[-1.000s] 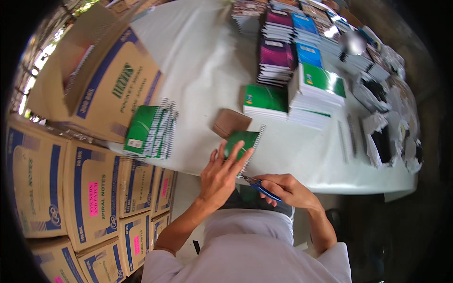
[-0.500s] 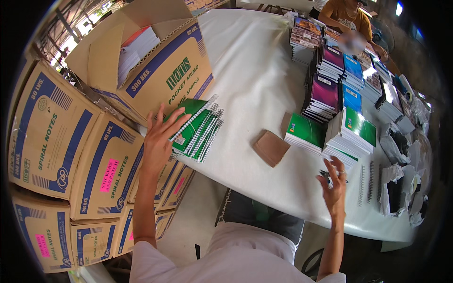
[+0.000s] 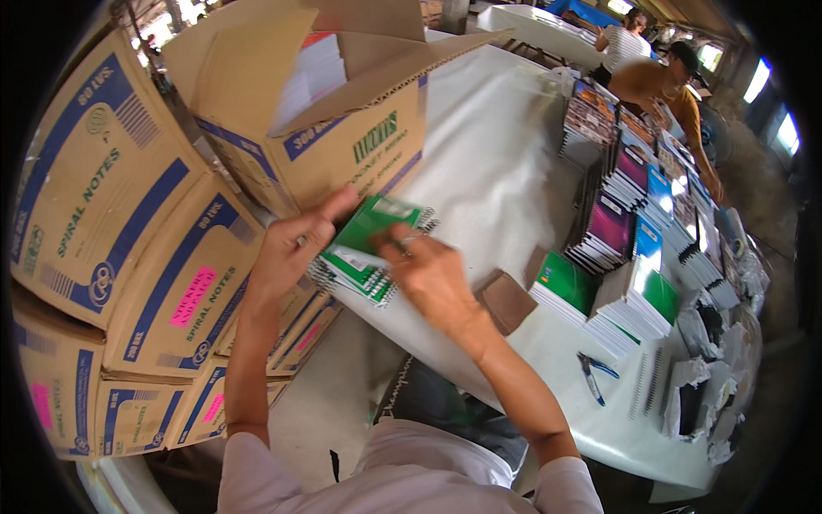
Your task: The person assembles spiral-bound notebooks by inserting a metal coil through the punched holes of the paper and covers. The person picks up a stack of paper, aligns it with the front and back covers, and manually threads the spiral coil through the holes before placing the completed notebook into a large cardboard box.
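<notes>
A green spiral notebook is tilted over a small stack of green notebooks with wire coils at the table's left edge. My left hand grips its left side, thumb and fingers closed at the cover's corner. Over the stack, my right hand has its fingers curled in on the notebook's right side; motion blurs the fingertips. Blue-handled pliers lie on the table to the right, apart from both hands.
An open carton of books stands behind the stack. Closed cartons are piled at left. A brown block, green pads and purple notebooks occupy the table's right. Loose wire coils lie near wrapped bundles. A person works across the table.
My right hand has left the pliers on the table and come left to the green notebooks. My left hand now grips one notebook, raised at an angle over the stack. The view has shifted.
</notes>
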{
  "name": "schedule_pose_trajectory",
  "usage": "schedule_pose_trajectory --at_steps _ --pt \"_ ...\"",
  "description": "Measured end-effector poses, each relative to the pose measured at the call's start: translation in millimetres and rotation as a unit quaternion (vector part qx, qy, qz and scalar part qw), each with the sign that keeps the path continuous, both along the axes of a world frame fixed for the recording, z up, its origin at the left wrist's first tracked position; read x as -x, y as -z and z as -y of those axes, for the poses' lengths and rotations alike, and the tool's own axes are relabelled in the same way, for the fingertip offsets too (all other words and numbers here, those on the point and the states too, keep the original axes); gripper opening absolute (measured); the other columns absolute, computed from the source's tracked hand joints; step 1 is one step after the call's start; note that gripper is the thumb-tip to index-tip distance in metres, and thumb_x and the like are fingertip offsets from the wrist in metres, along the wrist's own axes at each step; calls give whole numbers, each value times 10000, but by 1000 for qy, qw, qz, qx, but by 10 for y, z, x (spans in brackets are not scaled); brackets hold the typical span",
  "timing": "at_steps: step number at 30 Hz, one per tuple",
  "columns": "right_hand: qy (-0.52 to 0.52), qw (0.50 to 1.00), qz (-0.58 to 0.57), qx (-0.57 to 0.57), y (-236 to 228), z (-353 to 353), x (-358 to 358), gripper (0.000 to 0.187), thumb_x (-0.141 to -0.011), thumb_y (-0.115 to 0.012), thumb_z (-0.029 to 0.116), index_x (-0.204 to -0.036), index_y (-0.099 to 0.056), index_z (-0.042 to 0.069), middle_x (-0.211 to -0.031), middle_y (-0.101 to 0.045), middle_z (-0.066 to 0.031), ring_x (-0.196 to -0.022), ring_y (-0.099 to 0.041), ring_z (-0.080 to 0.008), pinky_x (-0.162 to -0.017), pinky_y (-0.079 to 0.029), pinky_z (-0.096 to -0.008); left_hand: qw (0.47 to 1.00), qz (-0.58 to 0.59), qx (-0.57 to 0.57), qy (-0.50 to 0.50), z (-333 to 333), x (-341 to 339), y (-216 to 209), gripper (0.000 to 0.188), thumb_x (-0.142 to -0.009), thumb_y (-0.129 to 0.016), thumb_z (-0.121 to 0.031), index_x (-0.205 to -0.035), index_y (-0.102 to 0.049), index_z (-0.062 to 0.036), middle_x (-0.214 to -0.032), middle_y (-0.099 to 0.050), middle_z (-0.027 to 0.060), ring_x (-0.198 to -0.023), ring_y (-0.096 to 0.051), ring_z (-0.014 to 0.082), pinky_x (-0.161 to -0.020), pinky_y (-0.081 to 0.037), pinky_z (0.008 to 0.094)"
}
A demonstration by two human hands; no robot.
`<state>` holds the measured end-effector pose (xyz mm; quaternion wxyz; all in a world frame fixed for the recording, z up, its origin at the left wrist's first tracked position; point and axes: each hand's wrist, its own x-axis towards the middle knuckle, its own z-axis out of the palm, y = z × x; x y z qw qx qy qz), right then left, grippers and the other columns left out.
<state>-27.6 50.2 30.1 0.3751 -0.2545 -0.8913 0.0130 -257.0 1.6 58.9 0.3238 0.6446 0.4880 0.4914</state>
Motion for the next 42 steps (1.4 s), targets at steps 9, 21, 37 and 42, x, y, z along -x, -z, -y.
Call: schedule_pose_trajectory --at_steps 9,21,37,42 --pt "84 936 274 204 132 -798 -1849 372 -724 -784 96 -1089 -717 85 -1141 -659 -87 -1090 -580 -297 -943 -496 -408 897 -391 -202 -49 199 -619 272 410 -845 -704 -155 -1254 -694 -166 -1429 -568 1 -1424 -377 353 -1138 -232 621" --pt "-2 935 252 248 412 -910 -2234 381 -707 -787 3 -1077 -700 34 -1164 -644 -119 -1098 -603 -310 -927 -518 -399 893 -408 -126 142 -331 -2220 1543 357 -936 -622 -314 -1267 -681 -194 -1404 -572 -33 -1406 -399 294 -1189 -210 556" --pt "104 968 167 155 385 -655 -2155 338 -776 -614 -98 -1103 -611 -14 -1178 -608 -199 -1009 -637 -374 -844 -546 -441 922 -330 -184 80 -638 -2581 1459 396 -952 -607 -243 -1311 -614 -76 -1388 -577 56 -1401 -413 281 -1168 -211 594" --pt "232 965 90 89 504 -479 -2105 255 -799 -609 -89 -1047 -587 -34 -1095 -566 -192 -905 -608 -395 -791 -540 -470 905 -391 -107 129 -855 -2739 1536 399 -996 -543 -308 -1332 -603 -100 -1381 -596 73 -1367 -469 300 -1166 -193 611"
